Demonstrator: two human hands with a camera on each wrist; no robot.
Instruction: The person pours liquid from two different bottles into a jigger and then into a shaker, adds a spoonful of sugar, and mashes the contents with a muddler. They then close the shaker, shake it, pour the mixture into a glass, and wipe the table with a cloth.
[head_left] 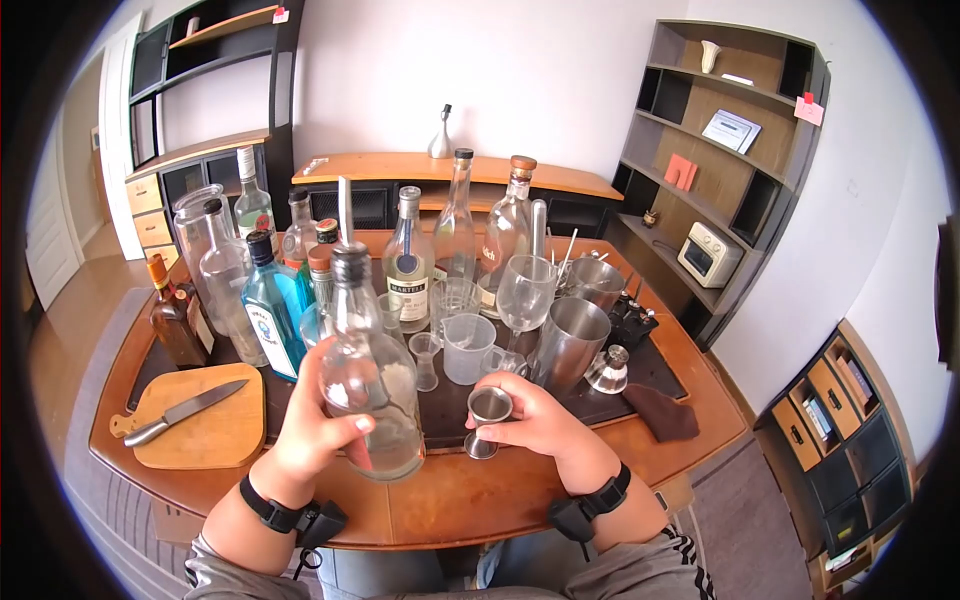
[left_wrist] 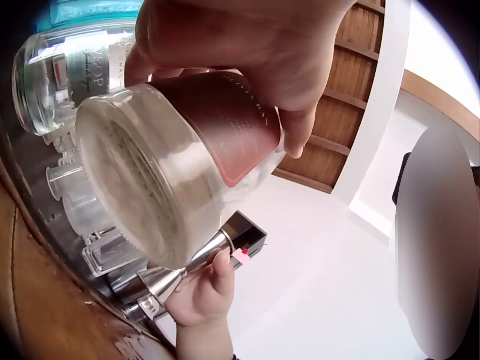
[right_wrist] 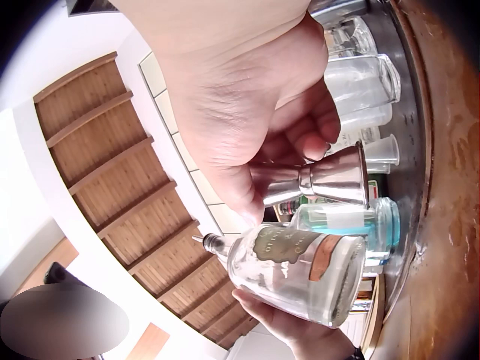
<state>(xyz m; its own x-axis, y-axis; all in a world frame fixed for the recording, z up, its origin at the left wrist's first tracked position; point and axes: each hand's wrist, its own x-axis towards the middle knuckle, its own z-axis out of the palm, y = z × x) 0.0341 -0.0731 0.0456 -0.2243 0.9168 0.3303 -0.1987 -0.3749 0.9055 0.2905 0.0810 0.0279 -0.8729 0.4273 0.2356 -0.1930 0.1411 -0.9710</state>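
Observation:
My left hand (head_left: 308, 425) grips a clear glass bottle (head_left: 392, 430) round its body, upright over the front of the table. A metal pour spout (head_left: 345, 210) tops its neck. The left wrist view shows its thick round base (left_wrist: 131, 184) and a reddish-brown label (left_wrist: 225, 124). My right hand (head_left: 540, 425) holds a double-ended steel jigger (head_left: 490, 405) between thumb and fingers, its upper cup facing up. The jigger stands to the right of the bottle, apart from it. Behind it are a clear plastic measuring cup (head_left: 468, 350) and a steel shaker tin (head_left: 570, 345).
Several bottles crowd the table's back and left, among them a blue one (head_left: 270, 310). A knife (head_left: 190, 410) lies on a wooden cutting board (head_left: 215, 445) at left. A wine glass (head_left: 527, 285) rises behind the cups. On the right lies a brown cloth (head_left: 662, 412).

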